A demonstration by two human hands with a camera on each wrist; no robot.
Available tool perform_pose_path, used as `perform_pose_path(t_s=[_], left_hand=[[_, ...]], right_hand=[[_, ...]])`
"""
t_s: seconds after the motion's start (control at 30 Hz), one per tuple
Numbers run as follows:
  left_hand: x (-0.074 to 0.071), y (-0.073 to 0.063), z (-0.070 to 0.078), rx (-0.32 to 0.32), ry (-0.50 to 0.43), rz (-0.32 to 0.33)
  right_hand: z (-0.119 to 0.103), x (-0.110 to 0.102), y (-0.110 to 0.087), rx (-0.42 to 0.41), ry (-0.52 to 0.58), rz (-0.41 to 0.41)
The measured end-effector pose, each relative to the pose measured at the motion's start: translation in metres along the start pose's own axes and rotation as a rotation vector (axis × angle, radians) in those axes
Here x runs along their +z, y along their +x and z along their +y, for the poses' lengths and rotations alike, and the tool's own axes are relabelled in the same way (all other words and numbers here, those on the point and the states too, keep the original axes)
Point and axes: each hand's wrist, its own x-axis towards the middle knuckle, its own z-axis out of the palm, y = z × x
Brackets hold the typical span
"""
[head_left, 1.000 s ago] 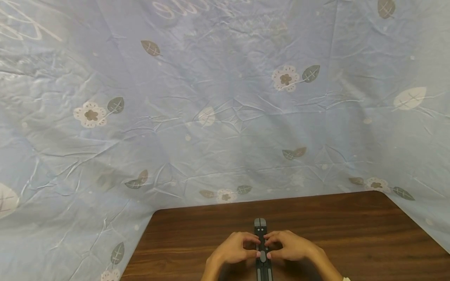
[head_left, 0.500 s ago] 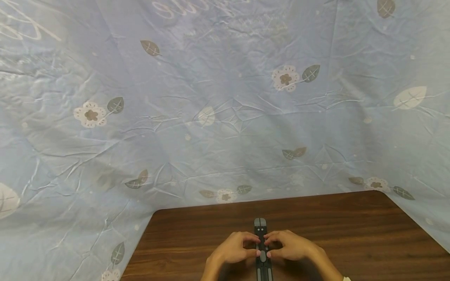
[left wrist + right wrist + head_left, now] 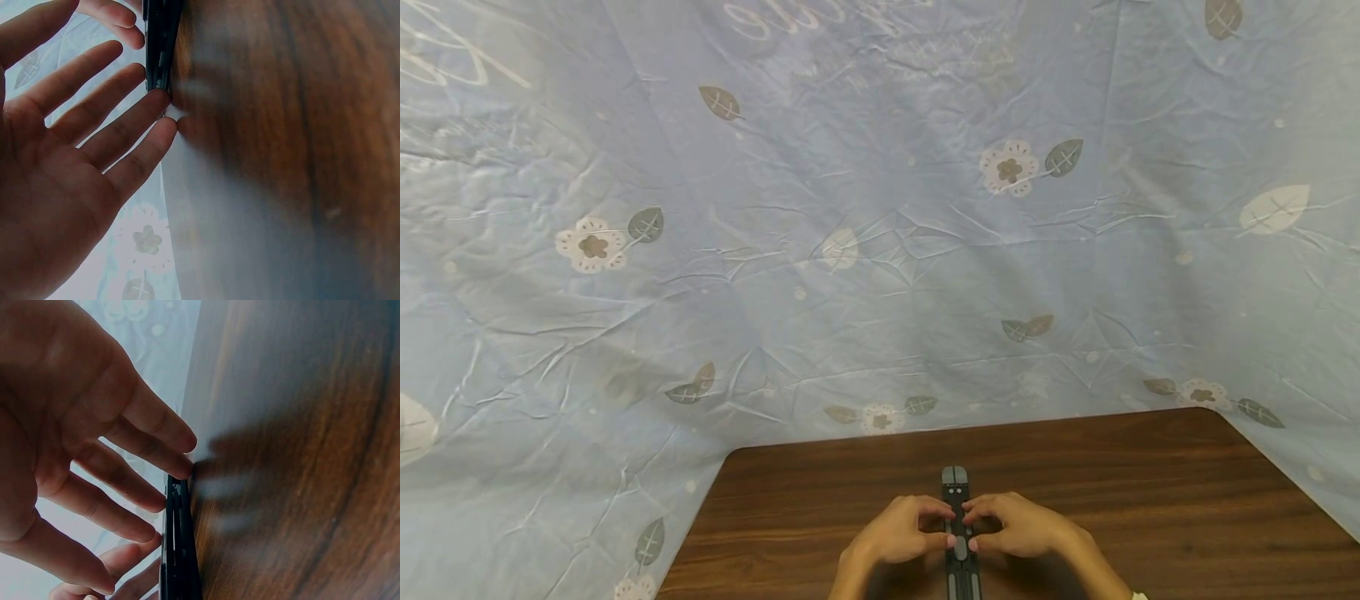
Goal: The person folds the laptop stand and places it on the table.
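Note:
A folded black laptop stand with grey pads lies lengthwise on the brown table, its rounded grey end pointing away from me. My left hand is at its left side, thumb tip near the oval grey pad. My right hand mirrors it on the right side. In the left wrist view the left fingers are spread and nearly straight, their tips right at the edge of the stand. The right wrist view shows the right fingertips along the stand's edge, close over the tabletop.
The wood-grain table has rounded far corners. A pale blue cloth with leaf and flower prints hangs behind it and along both sides.

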Motion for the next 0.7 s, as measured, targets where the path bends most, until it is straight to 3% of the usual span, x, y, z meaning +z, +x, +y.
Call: perform_pose_path(t_s=[0.2,0.5,0.7], left_hand=[[-0.002,-0.003,0.002,-0.004,0.016,0.027],[-0.008,-0.002,0.002,0.037,0.061,0.187],[-0.010,-0.003,0.005,0.011,0.118,0.255]], right_hand=[[-0.003,-0.002,-0.002,0.019,0.019,0.016],[-0.012,-0.010,-0.006,0.039,0.040,0.118],[-0.017,-0.014,-0.007,0.024,-0.013,0.168]])
